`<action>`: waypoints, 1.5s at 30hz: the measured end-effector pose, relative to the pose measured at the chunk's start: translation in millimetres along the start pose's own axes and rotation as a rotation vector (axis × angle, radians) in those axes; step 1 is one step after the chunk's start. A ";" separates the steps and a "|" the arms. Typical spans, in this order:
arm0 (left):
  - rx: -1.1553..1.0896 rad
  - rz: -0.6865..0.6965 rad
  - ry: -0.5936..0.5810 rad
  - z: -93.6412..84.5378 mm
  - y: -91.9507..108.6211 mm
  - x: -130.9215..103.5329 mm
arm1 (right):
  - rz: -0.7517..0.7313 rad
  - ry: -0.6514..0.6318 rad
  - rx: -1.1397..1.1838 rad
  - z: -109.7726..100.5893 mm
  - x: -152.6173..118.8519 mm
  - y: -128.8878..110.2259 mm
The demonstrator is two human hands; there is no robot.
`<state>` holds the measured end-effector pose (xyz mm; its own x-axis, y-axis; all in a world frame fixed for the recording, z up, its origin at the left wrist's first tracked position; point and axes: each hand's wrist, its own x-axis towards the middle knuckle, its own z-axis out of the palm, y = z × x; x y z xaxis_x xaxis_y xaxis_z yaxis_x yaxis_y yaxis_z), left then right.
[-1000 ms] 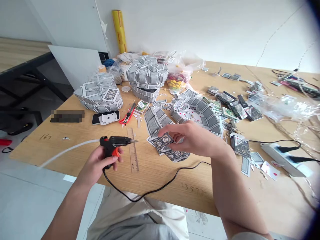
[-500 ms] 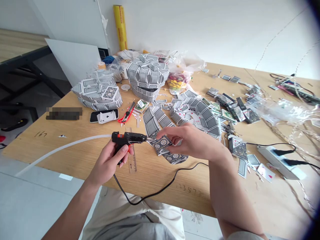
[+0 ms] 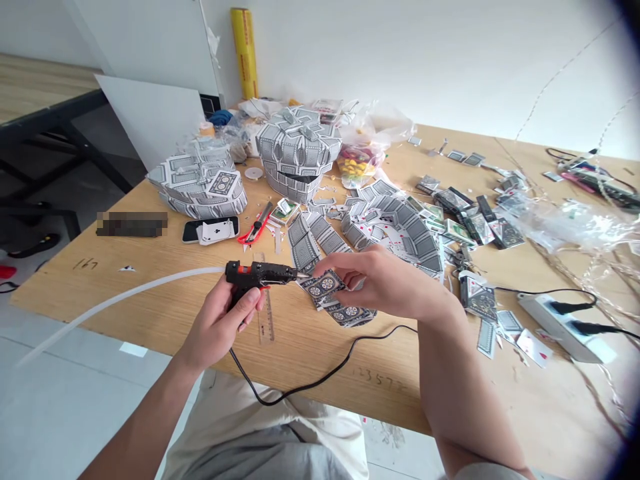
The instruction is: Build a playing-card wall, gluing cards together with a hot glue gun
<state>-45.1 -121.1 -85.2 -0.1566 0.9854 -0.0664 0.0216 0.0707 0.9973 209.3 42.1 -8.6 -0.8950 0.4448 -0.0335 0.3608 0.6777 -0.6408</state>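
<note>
My left hand point(image 3: 227, 317) is wrapped round the handle of a black hot glue gun point(image 3: 265, 273), with a long white glue stick point(image 3: 125, 291) trailing from its back. The nozzle points right, at the edge of a patterned playing card point(image 3: 323, 285). My right hand point(image 3: 370, 280) pinches that card, which belongs to a strip of joined cards point(image 3: 306, 243) on the table. Whether the nozzle touches the card I cannot tell. Behind my right hand lies a ring-shaped piece built of cards point(image 3: 417, 230).
Two card-covered boxes point(image 3: 297, 150) stand at the back left. A red utility knife point(image 3: 256, 225), a phone point(image 3: 191, 231) and a clear ruler point(image 3: 267, 317) lie nearby. The black cord point(image 3: 300, 393) loops along the front. A power strip point(image 3: 565, 327) sits at right, near card packs point(image 3: 477, 297).
The view has shifted slightly. Both hands keep their holds, and the glue gun stays almost in place at the card's edge.
</note>
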 end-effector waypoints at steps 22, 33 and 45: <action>0.046 -0.023 0.017 -7.3 0.0 -1.3 | -0.015 0.005 -0.008 0.3 0.0 -2.3; 0.161 -0.051 -0.008 -18.2 6.8 -4.9 | -0.033 0.012 -0.001 3.5 0.4 1.0; 0.242 -0.062 0.034 -29.8 4.7 -10.5 | 0.021 -0.046 -0.009 4.8 1.0 0.4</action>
<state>-72.7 -135.7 -78.9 -0.1979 0.9726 -0.1222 0.2456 0.1699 0.9543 207.3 40.0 -12.6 -0.8982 0.4317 -0.0828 0.3821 0.6737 -0.6325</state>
